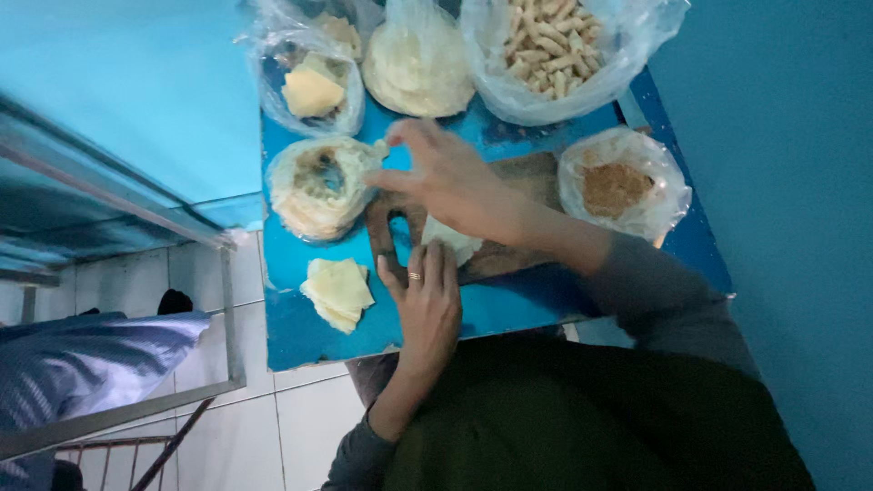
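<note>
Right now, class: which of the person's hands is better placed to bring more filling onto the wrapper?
Probably the right hand: it pinches filling at the bag of filling, while the left hand rests on the wrapper.

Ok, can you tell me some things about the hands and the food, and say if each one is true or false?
1. The left hand wears a ring. True.
2. The right hand is pinching a bit of filling by the bag of filling. True.
3. The table is red. False: it is blue.
4. The stack of pale square sheets lies inside a bag. False: it lies bare on the table.
5. The bag of finger-shaped rolls sits at the far edge. True.
6. Both hands are resting in the person's lap. False: both are over the wooden board.
</note>
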